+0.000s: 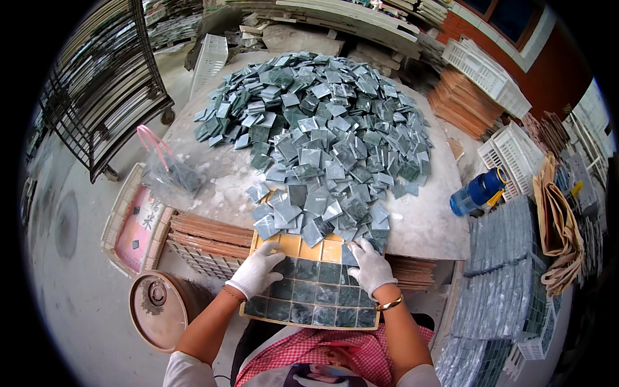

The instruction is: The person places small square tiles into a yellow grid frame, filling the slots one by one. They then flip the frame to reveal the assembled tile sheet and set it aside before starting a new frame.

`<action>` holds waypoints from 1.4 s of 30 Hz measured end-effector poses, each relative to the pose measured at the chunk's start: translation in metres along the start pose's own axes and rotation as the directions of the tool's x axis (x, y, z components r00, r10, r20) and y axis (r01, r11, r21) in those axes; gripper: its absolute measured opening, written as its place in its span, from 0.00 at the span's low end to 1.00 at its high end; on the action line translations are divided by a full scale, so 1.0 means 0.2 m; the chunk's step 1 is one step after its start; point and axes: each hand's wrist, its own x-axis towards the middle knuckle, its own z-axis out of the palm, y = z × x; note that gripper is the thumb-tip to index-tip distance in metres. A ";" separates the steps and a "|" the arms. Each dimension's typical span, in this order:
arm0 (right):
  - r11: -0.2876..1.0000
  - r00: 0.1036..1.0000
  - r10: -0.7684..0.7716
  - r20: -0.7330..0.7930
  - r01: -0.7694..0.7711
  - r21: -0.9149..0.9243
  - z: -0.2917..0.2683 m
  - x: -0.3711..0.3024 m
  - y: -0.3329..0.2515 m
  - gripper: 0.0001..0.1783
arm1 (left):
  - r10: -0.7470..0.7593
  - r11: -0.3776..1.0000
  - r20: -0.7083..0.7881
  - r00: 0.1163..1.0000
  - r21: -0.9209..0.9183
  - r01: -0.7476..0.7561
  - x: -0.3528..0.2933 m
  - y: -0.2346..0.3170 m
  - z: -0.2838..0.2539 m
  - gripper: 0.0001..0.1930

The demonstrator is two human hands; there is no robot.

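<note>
A yellow grid tray point(335, 252) lies tilted toward me at the near edge of the table, its lower rows filled with dark green-grey square stone tiles point(303, 292). The top row shows bare yellow cells. My left hand point(257, 269), in a white glove, lies over the tray's left side, fingers and thumb apart, with nothing seen in it. My gloved right hand point(371, 267) is at the tray's right side, its fingers on a small grey tile point(349, 255) by the upper row. Beyond, a large heap of loose square tiles point(322, 138) spills onto the tray's far edge.
The pale table point(425, 226) carries a clear bag with pink handles point(173, 173). At right are a blue bottle point(476, 193) and stacked tile sheets point(496, 277). At left stand a lidded bucket point(159, 308), a crate point(122, 216) and a black metal cart point(106, 90).
</note>
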 end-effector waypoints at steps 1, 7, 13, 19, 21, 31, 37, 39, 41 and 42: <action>1.000 0.996 0.011 0.088 -0.013 0.018 -0.03 0.03 0.02 0.30 | 0.000 1.000 0.011 1.000 -0.004 0.000 0.00 0.01 0.00 0.23; 0.971 0.976 -0.137 0.170 0.166 -0.170 -0.10 0.10 0.03 0.24 | 0.037 0.953 0.003 0.999 0.302 -0.036 -0.06 0.06 0.10 0.21; 0.903 0.918 -0.369 -0.147 0.317 -0.289 -0.05 0.06 0.08 0.15 | -0.017 0.932 -0.161 0.987 0.354 0.074 -0.15 0.23 0.22 0.31; 0.970 0.968 -0.149 -0.202 0.182 0.158 -0.13 -0.07 0.20 0.11 | -0.120 0.934 -0.208 0.971 0.307 0.181 -0.26 0.22 0.30 0.33; 0.966 0.983 -0.122 -0.138 0.149 0.209 -0.09 -0.14 0.30 0.10 | -0.106 0.937 -0.206 0.973 0.308 0.167 -0.25 0.24 0.31 0.32; 0.985 0.996 -0.026 -0.081 0.039 0.165 0.04 -0.28 0.22 0.18 | -0.103 0.929 -0.192 0.976 0.332 0.164 -0.22 0.27 0.30 0.32; 0.935 0.997 0.029 0.068 -0.052 0.351 -0.04 -0.25 0.22 0.27 | -0.104 0.954 -0.295 0.950 0.239 0.179 -0.14 0.29 0.24 0.28; 0.989 0.983 -0.019 -0.183 0.045 0.138 -0.06 -0.20 0.19 0.27 | -0.048 0.961 -0.403 0.914 0.229 0.152 -0.05 0.29 0.21 0.27; 1.000 0.966 -0.004 -0.258 0.001 -0.012 -0.09 -0.14 0.18 0.28 | -0.062 0.957 -0.444 0.894 0.227 0.179 0.13 0.28 0.20 0.31; 0.993 0.975 0.014 -0.221 -0.039 -0.111 -0.11 -0.09 0.16 0.29 | -0.046 0.947 -0.485 0.873 0.256 0.192 0.21 0.27 0.20 0.33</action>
